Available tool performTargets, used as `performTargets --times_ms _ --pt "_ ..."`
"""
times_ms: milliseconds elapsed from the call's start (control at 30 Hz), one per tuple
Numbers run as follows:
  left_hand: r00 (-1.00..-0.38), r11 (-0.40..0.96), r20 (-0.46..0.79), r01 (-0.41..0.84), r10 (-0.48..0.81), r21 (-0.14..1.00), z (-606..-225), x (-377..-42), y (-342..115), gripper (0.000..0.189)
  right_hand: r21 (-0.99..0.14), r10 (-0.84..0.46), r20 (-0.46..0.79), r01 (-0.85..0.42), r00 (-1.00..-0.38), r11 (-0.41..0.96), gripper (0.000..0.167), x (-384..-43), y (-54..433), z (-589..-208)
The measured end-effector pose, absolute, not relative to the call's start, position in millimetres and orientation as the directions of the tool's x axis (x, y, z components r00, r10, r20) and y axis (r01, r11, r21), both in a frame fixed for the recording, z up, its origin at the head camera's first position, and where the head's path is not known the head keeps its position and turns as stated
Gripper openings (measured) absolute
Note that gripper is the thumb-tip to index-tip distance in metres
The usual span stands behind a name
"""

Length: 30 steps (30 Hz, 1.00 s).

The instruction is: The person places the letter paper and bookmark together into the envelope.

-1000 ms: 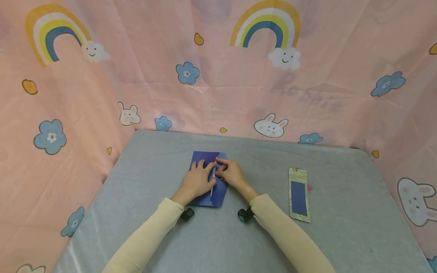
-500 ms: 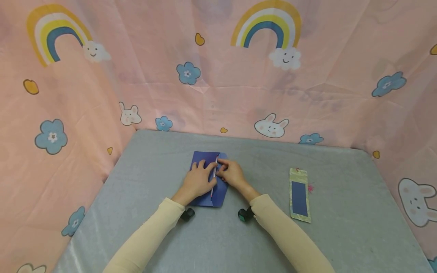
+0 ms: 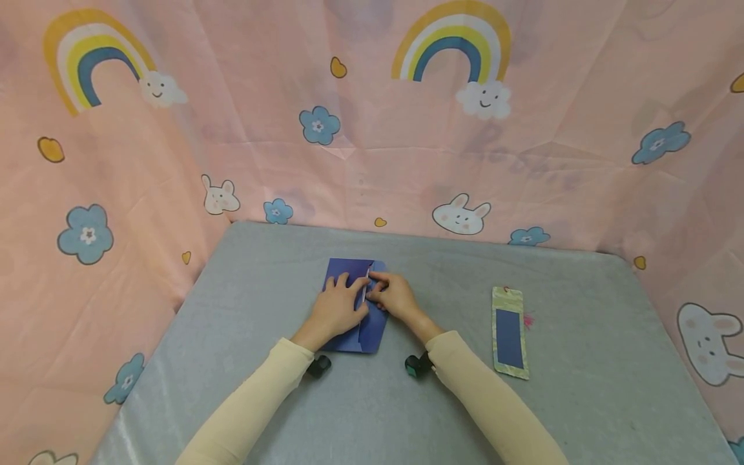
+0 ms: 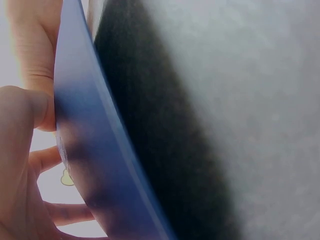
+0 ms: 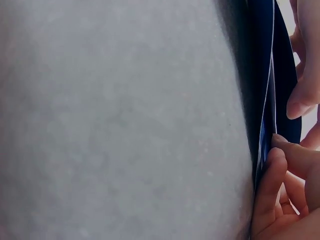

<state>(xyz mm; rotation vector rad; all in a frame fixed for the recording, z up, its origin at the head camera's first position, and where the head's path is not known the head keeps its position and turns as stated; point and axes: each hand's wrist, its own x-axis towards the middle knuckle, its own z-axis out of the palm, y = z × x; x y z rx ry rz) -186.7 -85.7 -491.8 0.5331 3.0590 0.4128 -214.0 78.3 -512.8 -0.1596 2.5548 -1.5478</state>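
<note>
A dark blue envelope (image 3: 349,336) lies on the grey-covered table, its flap (image 3: 379,323) spread to the right. At its mouth shows the narrow white edge of a flat card (image 3: 365,294), mostly hidden inside. My left hand (image 3: 337,307) presses on the envelope with spread fingers, the thumb by the mouth. My right hand (image 3: 398,298) is at the mouth, thumb and curled forefinger at the card's edge. The right wrist view shows its fingertips (image 5: 276,155) against the thin layers of the opening. In the left wrist view the envelope (image 4: 100,150) appears edge-on.
To the right lies a green bookmark (image 3: 516,369) with a dark blue panel and a pink tassel (image 3: 528,320). A pink printed curtain (image 3: 372,155) hangs behind the grey table (image 3: 279,258) and along its sides.
The card's visible edge has narrowed as it slid left into the envelope; its lower end no longer shows. Both hands keep nearly the same place.
</note>
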Motion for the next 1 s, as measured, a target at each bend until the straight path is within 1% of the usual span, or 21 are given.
performTargets --times_ms 200,500,1000 --pt "-0.939 0.902 0.056 0.341 0.339 0.265 -494.1 -186.7 -86.0 0.054 -0.881 -0.179 -0.068 -0.025 -0.981 0.472 0.052 -214.9 79.2 -513.5" --pt "-0.942 0.904 0.043 0.332 0.333 0.270 -494.4 -187.1 -86.4 0.055 -0.876 -0.182 -0.051 -0.043 -0.982 0.481 0.051 -215.0 77.8 -512.3" --pt "-0.940 0.905 0.047 0.339 0.339 0.257 -492.8 -186.1 -85.9 0.055 -0.880 -0.159 -0.049 -0.033 -0.986 0.474 0.051 -213.4 77.3 -511.4"
